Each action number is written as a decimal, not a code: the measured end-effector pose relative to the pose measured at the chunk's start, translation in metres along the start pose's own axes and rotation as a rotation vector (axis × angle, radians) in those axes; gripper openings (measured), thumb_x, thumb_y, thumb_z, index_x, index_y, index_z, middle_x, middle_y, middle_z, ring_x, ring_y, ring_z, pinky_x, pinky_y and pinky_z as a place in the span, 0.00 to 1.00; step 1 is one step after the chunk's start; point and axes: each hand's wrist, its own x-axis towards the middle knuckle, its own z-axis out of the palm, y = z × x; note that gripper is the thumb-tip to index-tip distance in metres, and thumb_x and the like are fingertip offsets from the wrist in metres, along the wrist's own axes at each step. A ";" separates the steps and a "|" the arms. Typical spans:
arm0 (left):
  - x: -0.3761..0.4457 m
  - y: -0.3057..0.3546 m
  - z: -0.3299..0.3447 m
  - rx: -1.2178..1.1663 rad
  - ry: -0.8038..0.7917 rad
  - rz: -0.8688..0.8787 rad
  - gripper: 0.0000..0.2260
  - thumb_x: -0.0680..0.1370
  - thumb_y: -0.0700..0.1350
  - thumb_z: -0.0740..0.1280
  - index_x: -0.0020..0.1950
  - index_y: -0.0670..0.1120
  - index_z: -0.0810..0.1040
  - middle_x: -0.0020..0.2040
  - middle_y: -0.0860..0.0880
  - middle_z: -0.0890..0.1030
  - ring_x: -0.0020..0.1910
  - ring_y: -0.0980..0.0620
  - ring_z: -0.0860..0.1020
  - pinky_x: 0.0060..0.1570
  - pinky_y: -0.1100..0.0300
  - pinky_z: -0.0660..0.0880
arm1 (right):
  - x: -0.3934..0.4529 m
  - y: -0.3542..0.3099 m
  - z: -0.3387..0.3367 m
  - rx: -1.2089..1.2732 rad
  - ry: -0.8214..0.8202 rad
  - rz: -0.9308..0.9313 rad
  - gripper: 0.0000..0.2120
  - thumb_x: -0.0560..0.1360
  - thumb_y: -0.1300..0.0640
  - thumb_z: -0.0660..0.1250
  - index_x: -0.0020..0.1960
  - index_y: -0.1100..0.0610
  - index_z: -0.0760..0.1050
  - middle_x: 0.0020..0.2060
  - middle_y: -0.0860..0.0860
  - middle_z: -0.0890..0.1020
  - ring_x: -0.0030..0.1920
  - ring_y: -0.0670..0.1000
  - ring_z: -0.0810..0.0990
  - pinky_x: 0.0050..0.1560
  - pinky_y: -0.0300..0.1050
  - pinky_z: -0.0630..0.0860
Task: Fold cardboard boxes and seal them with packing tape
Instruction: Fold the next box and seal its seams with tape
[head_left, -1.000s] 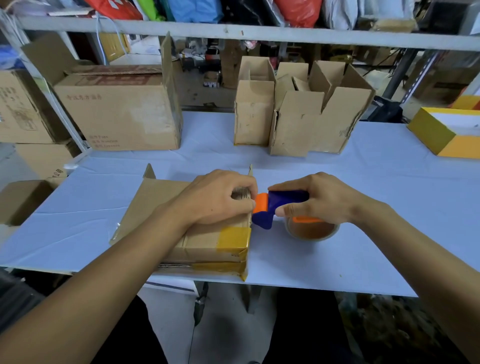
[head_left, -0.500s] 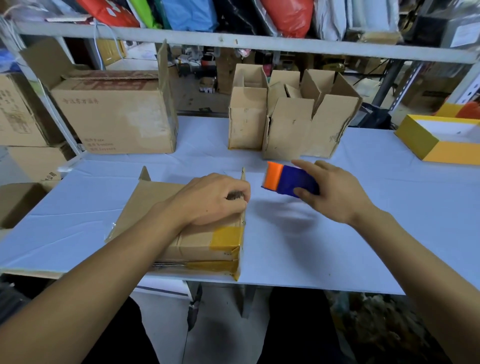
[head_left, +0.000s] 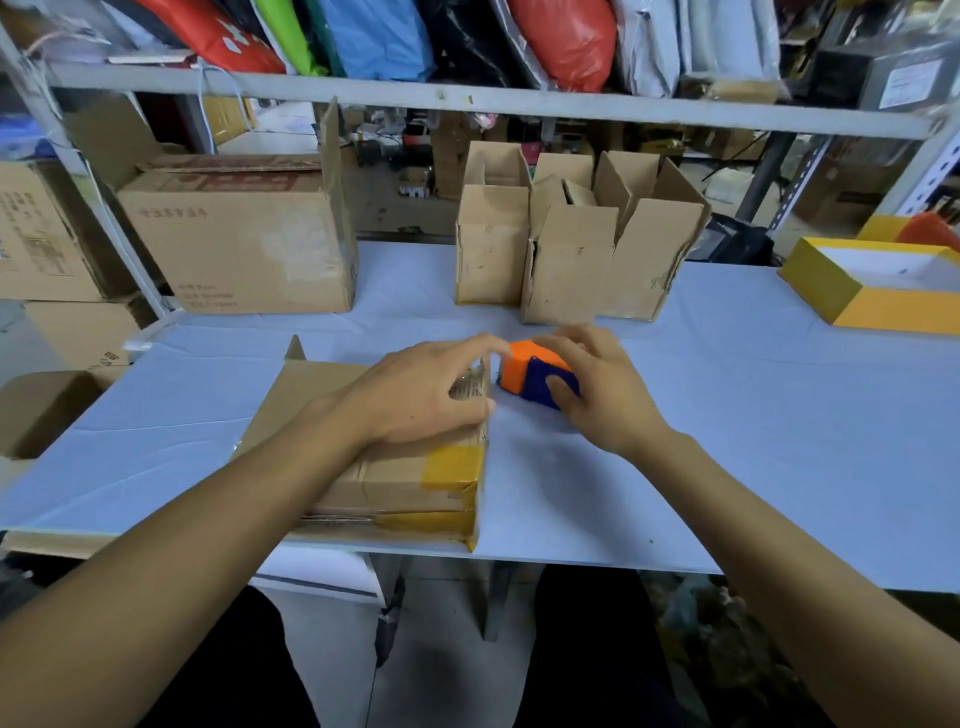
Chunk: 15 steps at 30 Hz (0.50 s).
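The flat cardboard box (head_left: 395, 467) lies at the near edge of the white table (head_left: 753, 441), its right end carrying patches of yellow tape (head_left: 452, 465). The left hand (head_left: 421, 395) rests palm-down on top of the box near its right end, fingers relaxed and spread over the cardboard, fingertips reaching toward the box's far right corner; it presses and does not clasp. Just beside the box's right end, the right hand (head_left: 597, 395) grips the orange-and-blue tape dispenser (head_left: 530, 376), thumb on its near side and fingers curled over the top; its orange end points at the box and sits close to the left fingertips. Whether the dispenser touches the box cannot be told. Beyond the box stand three small open cartons (head_left: 566, 249); to their left, a large open carton (head_left: 244, 239). A yellow-sided tray (head_left: 852, 296) lies far right of the box.
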 end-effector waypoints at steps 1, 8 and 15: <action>-0.002 0.003 -0.003 0.037 0.027 0.006 0.26 0.71 0.65 0.62 0.69 0.64 0.64 0.61 0.55 0.76 0.60 0.51 0.73 0.56 0.51 0.72 | 0.007 -0.010 -0.003 0.120 0.006 -0.036 0.22 0.73 0.65 0.65 0.67 0.55 0.75 0.62 0.53 0.77 0.62 0.53 0.72 0.59 0.42 0.68; -0.042 0.022 0.007 0.152 0.151 -0.160 0.39 0.66 0.72 0.68 0.69 0.52 0.62 0.65 0.53 0.67 0.65 0.51 0.66 0.56 0.56 0.66 | 0.031 -0.063 -0.009 0.360 -0.231 -0.150 0.16 0.78 0.70 0.59 0.61 0.58 0.79 0.54 0.47 0.80 0.52 0.37 0.74 0.55 0.29 0.67; -0.060 -0.009 -0.003 0.138 0.125 -0.201 0.35 0.63 0.68 0.62 0.69 0.59 0.70 0.67 0.57 0.71 0.69 0.53 0.67 0.67 0.54 0.65 | 0.015 -0.064 -0.017 0.399 -0.267 0.010 0.13 0.81 0.62 0.57 0.55 0.53 0.80 0.46 0.51 0.82 0.46 0.43 0.74 0.40 0.29 0.66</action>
